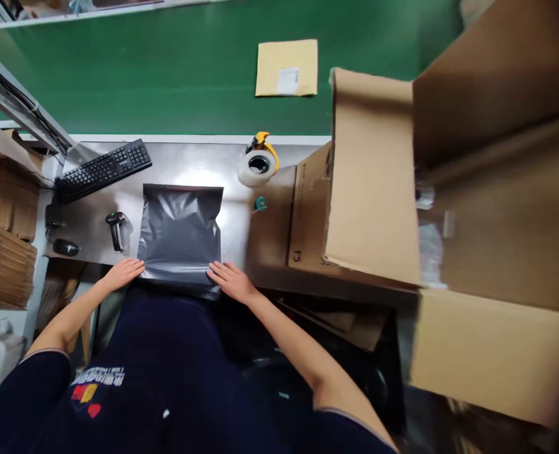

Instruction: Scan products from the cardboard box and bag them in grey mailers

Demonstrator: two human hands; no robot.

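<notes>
A dark grey plastic mailing bag [181, 230] lies flat on the steel table, its near edge reaching the table's front edge by my body. My left hand [124, 273] rests at the bag's near left corner, fingers stretched out and touching its side. At the near right corner, my right hand [233, 281] has its fingers laid out over the bag's edge. Both thumbs are hard to make out. Left of the bag stands a black barcode scanner [115, 231]. Beyond the bag's far right corner sits a tape dispenser [259, 165] with a roll of clear tape.
A black keyboard [106, 169] and a mouse [65, 247] lie on the left. Large open cardboard boxes [371, 176] crowd the right side. A yellow padded envelope [286, 60] lies on the green conveyor belt [166, 75]. A small teal object [260, 203] is near the tape.
</notes>
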